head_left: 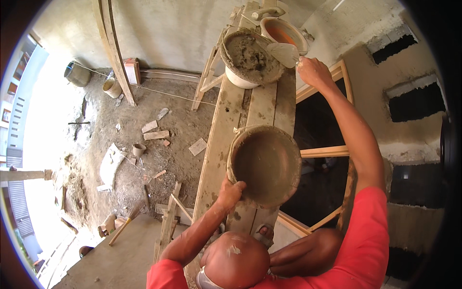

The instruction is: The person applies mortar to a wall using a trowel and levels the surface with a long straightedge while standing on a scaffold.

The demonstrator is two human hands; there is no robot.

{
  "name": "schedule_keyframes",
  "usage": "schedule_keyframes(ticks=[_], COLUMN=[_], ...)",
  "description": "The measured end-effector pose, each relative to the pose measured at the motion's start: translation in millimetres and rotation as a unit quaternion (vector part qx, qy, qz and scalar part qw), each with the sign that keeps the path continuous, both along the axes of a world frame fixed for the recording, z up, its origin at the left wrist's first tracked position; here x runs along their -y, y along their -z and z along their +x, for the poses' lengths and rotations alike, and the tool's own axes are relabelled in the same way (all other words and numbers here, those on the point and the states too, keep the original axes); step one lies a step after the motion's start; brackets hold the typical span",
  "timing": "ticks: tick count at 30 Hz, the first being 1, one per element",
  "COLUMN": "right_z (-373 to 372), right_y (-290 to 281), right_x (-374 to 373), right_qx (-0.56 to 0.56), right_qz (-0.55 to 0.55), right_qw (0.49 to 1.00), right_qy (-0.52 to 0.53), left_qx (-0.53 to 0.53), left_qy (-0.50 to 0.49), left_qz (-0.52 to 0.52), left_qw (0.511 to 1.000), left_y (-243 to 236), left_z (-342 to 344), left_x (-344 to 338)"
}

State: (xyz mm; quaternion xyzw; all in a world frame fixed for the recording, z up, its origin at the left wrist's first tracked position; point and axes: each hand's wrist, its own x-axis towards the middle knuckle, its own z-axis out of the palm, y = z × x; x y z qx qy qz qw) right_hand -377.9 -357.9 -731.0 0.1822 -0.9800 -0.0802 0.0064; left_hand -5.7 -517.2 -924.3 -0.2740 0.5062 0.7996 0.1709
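I see one long walkway of pale, mortar-stained wooden planks (pixel 226 130). It runs from the lower edge up to the grey wall, and everything the hands touch stands on it.

There are two round pans. The nearer one is a wide, shallow pan crusted with dry grey mortar (pixel 265 164). It sits near the middle of the planks, tipped a little so that I can see into it, and it has nothing loose inside. The farther one is a white-bottomed pan filled with wet grey mortar (pixel 250 58), at the far end of the planks. Just beside it, on the right, there is one bucket with an orange inside and a pale rim (pixel 284 32).

There is one flat metal trowel smeared with mortar (pixel 284 54). Its blade lies over the right rim of the filled pan, between that pan and the bucket.

Two hands are working. The left hand (pixel 231 191) is closed on the near rim of the empty pan, fingers curled over the edge. The right hand (pixel 313 72), at the end of a fully stretched arm, is a tight fist around the trowel handle.
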Motion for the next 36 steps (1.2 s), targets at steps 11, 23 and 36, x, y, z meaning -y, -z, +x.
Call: schedule_keyframes(ticks=[11, 23, 36], right_z=[-40, -21, 1], right_y=[58, 71, 53], right_x=[69, 46, 17], right_qx=[0.268, 0.348, 0.302], right_qz=[-0.216, -0.416, -0.482], right_qw=[0.933, 0.812, 0.803], right_qy=[0.103, 0.217, 0.176], left_qx=[0.033, -0.004, 0.023], left_qy=[-0.023, -0.041, -0.037], left_qz=[0.093, 0.081, 0.085], left_qw=[0.995, 0.996, 0.995], left_y=[-22, -21, -22], left_z=[-4, -3, 0], left_x=[3, 2, 1])
